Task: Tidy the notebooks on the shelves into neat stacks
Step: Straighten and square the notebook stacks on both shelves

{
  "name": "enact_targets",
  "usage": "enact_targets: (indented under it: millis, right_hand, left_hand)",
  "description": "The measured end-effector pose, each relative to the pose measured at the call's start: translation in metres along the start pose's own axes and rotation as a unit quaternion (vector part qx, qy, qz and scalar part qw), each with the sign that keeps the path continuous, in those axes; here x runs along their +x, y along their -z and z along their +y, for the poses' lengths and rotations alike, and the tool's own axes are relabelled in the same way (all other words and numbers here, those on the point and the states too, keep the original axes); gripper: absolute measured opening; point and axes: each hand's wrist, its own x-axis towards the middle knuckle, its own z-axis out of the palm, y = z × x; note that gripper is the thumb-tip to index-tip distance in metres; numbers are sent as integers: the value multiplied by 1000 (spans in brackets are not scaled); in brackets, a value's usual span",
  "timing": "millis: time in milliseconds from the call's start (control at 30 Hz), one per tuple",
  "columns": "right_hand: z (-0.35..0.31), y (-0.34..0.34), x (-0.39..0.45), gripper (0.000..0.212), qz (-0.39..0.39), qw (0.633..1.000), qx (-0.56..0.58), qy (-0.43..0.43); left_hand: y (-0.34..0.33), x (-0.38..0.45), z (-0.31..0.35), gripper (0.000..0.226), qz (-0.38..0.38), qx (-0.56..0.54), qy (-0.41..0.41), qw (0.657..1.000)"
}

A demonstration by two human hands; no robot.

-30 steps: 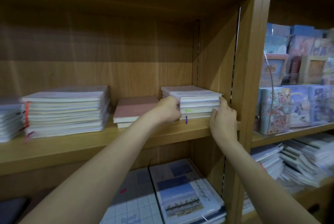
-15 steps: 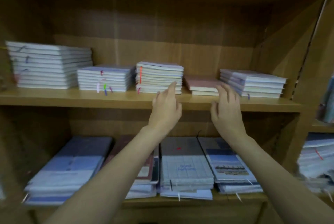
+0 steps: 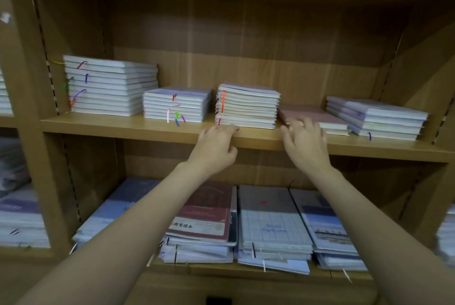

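Several notebook stacks stand on the upper wooden shelf: a tall white stack at the left, a lower one, a cream stack with a red ribbon, a thin pink-covered stack, and a bluish stack at the right. My left hand rests on the shelf's front edge just below the cream stack, fingers loosely bent. My right hand hovers with spread fingers at the front left corner of the pink stack. Neither hand holds anything.
The lower shelf carries several flat stacks, among them a maroon-covered one and a grid-patterned one. Uprights bound the bay on both sides; more stacks lie in the neighbouring bays.
Both hands left the rightmost bluish stack and moved left along the shelf. My view swung left and down. The left hand dropped onto the shelf edge; the right hand now sits at the pink stack.
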Motion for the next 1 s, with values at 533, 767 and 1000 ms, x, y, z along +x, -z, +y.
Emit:
enact_targets:
  millis: [533, 767, 1000]
  right_hand:
    - [94, 32, 55, 36, -89, 983, 33, -157]
    - [103, 33, 62, 40, -66, 978, 74, -181]
    - [107, 31, 61, 40, -52, 974, 96, -197]
  left_hand:
    - [-63, 111, 88, 29, -7, -93, 80, 992]
    - [-71, 120, 83, 31, -24, -129, 75, 989]
    - [-71, 119, 86, 33, -38, -119, 74, 989]
